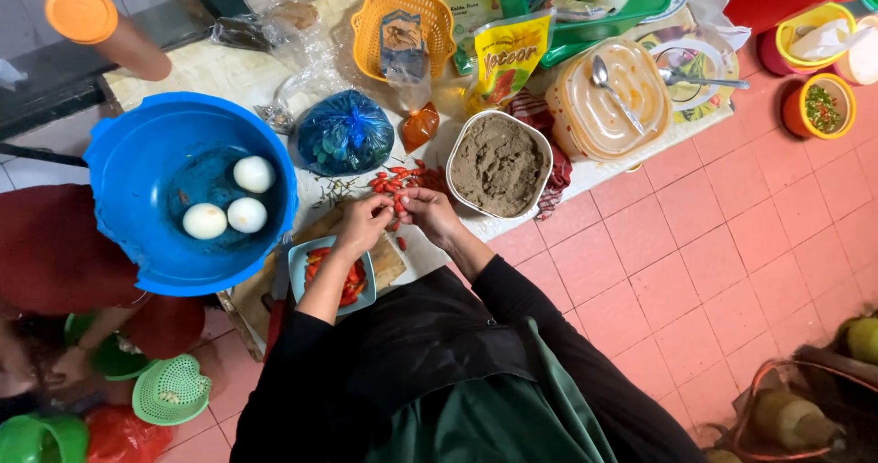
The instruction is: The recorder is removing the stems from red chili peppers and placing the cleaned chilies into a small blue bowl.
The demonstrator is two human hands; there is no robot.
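A salmon-pink tiled floor (732,244) spreads under even light, beside a low pale marble slab (229,70).

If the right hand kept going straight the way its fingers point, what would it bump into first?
Probably the left hand. The right hand points sideways at it, both pinching one red chili. Past that comes the blue bowl.

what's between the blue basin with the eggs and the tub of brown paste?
In the head view: a knotted blue plastic bag, loose red chillies, and both hands, left and right, pinching one chilli.

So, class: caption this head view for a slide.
Both hands pick at a red chili above a small plate beside a blue basin.
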